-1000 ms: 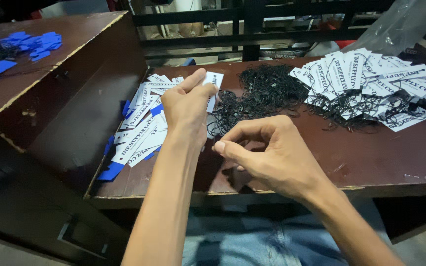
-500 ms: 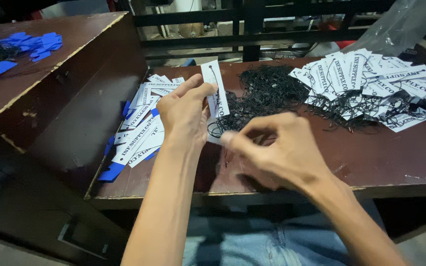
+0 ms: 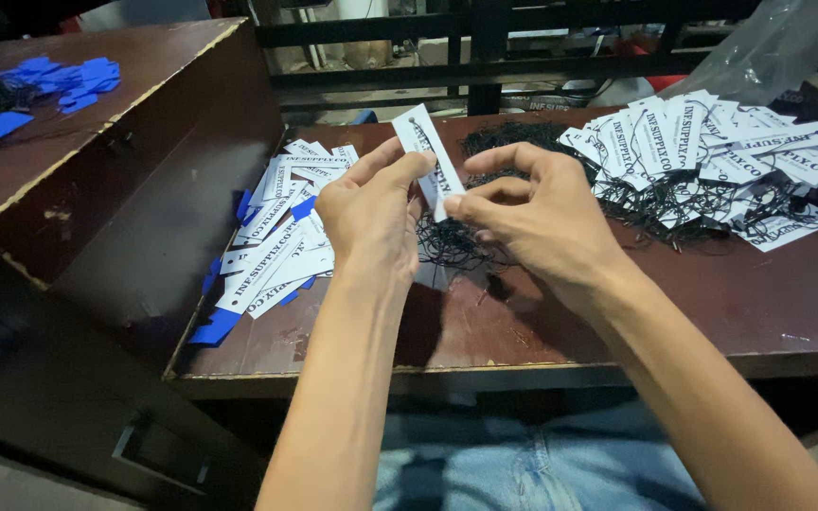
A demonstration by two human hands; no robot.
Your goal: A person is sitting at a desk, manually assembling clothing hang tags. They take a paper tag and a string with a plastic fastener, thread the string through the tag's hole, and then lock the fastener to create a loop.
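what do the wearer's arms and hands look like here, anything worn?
Both forearms are bare up to the frame edge, no sleeves in view. The left hand and right hand have no gloves, and no rings, watch or wristband show. Fingernails are short. Lower down, blue jeans cover the lap under the table edge.

I note a dark brown wooden surface [image 3: 693, 312], scuffed and scratched along its near edge; on its left part lies a spread heap of white printed tags [image 3: 281, 246] with blue tags [image 3: 215, 326] showing beneath and beside them; at the middle sits a tangle of black strings [image 3: 504, 142], reaching toward the near side; on the right part lies a second heap of white tags with strings attached [image 3: 712, 156]; to the left stands a higher brown box top [image 3: 97, 132], carrying loose blue tags [image 3: 68, 80].
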